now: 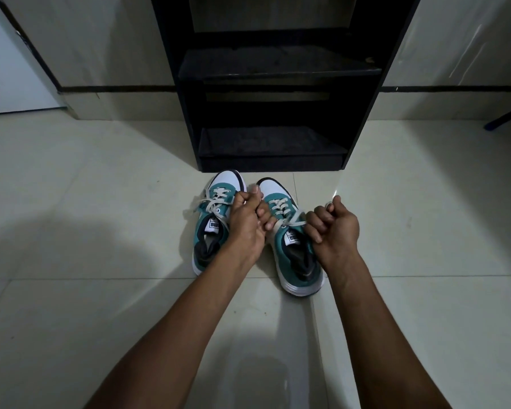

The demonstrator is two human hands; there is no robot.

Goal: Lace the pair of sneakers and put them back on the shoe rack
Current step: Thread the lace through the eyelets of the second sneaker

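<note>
Hands drawing the lace ends on the right sneaker, shoe rack just ahead.

Both teal-and-white sneakers stand side by side on the tiled floor, toes towards the black shoe rack, long axes running away from the person. The left sneaker already shows crossed laces with loose ends. Over the right sneaker, the left hand has its fingers curled round one lace end and the right hand pinches the other, so the white lace stretches across the tongue between them. Tightening probably calls for pulling the ends apart sideways, across the shoe's length; both hands sit equally near.
</note>
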